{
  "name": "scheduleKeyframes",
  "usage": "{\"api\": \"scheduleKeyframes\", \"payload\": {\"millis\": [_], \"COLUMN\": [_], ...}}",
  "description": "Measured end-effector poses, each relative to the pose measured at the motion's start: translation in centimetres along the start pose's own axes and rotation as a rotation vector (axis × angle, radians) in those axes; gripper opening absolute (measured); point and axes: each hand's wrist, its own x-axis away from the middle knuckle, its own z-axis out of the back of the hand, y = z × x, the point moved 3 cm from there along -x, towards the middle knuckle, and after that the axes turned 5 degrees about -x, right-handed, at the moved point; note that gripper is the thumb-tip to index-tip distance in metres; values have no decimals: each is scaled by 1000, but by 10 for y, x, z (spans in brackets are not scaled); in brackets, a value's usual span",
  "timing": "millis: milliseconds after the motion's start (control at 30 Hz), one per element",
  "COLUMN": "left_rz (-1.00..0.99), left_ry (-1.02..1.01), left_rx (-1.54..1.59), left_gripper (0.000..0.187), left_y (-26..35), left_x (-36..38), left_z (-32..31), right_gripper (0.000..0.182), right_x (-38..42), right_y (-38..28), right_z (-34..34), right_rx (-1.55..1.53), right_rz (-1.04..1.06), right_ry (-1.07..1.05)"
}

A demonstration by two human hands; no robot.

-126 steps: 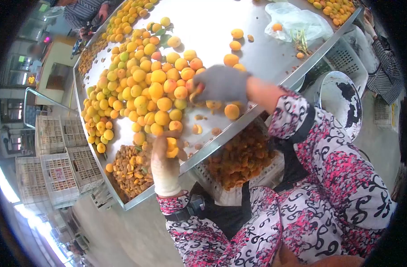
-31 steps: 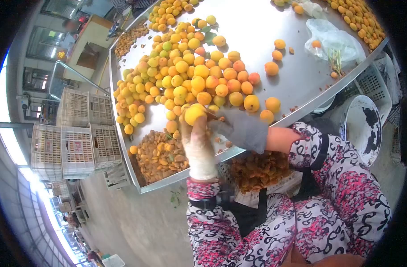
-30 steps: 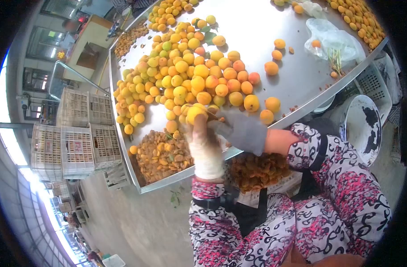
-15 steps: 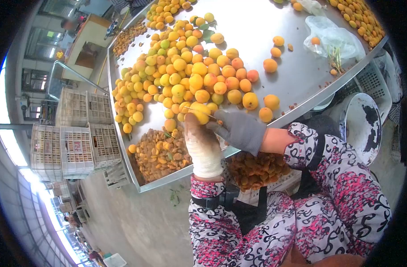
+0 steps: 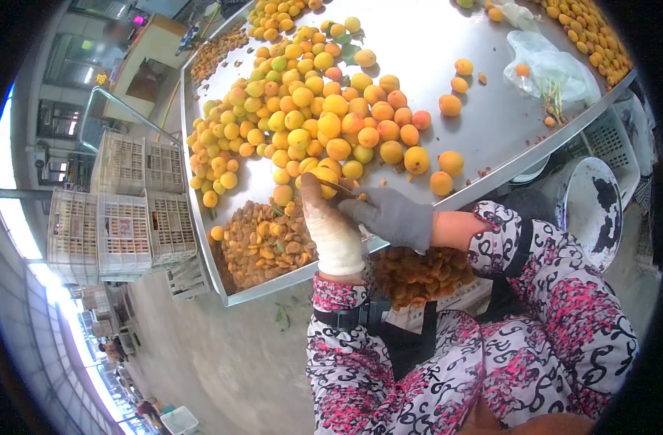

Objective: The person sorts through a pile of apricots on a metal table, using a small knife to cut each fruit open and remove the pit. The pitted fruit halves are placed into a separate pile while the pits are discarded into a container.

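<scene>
My left hand (image 5: 331,225), wrapped in white over the palm and wrist, is closed on a yellow apricot (image 5: 325,175) at the near edge of the fruit pile. My right hand (image 5: 395,216), in a grey glove, grips a thin knife (image 5: 340,190) whose blade lies against that apricot. Fingers partly hide both fruit and knife. Beyond my hands, whole apricots (image 5: 302,109) spread over the metal table (image 5: 483,145). A heap of brown and orange pits or pieces (image 5: 262,243) lies left of my left wrist. More brown-orange pieces (image 5: 422,275) sit below my right hand.
A raised rim edges the table. A clear plastic bag (image 5: 545,65) and more apricots (image 5: 592,36) are at the far right. Stacked plastic crates (image 5: 125,232) stand on the left. A worn white basin (image 5: 592,210) is by my right arm. Someone stands in the background.
The view has shifted slightly, moving the table and fruit a little right. Both hands stay together at the same apricot, and the knife has turned slightly against it.
</scene>
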Motion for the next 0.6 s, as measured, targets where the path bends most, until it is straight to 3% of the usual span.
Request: {"api": "scheduleKeyframes", "payload": {"millis": [33, 100, 133, 167, 200, 267, 333, 400, 433, 467, 533, 567, 600], "left_rz": [-5, -287, -204, -437, -653, -466, -838, -1041, -1040, -1011, -981, -1012, -1043], "left_ry": [-1, 58, 62, 102, 141, -29, -208, -217, -231, -198, -164, -147, -129], "left_rx": [2, -139, 148, -301, -756, -544, -1003, -1327, -1323, -1270, -1221, -1181, -1140], "left_gripper": [44, 44, 35, 31, 28, 30, 41, 42, 42, 42, 42, 49, 56], "left_y": [-6, -5, 16, 22, 23, 27, 11, 4, -1, -6, -9, -9, -9], "left_x": [-8, -27, -16, -17, -15, 10, 8, 18, 18, 18, 16, 15, 16], "left_z": [8, 27, 10, 21, 28, -7, -14, -23, -25, -23, -25, -26, -27], "right_gripper": [38, 37, 36, 37, 37, 40, 44, 33, 21, 21, 22, 22, 19], "right_x": [0, -2, -5, -5, -10, -17, -19, -24, -24, -23, -21, -23, -26], "right_y": [0, -8, -11, -13, -22, -29, -16, -13, -4, 4, -1, 1, -4], "right_z": [2, 6, 14, 21, 30, 50, 51, 51, 46, 45, 45, 42, 42], "right_rx": [129, 263, 89, -84, -78, -397, -517, -277, -258, -259, 183, 180, 260], "right_rz": [131, 275, -51, -379, -375, -607, -572, -197, -144, -147, 183, 181, 314], "right_ry": [-19, -40, -35, -31, -33, 26, 61, 71, 19, 27, 99, 98, 207]}}
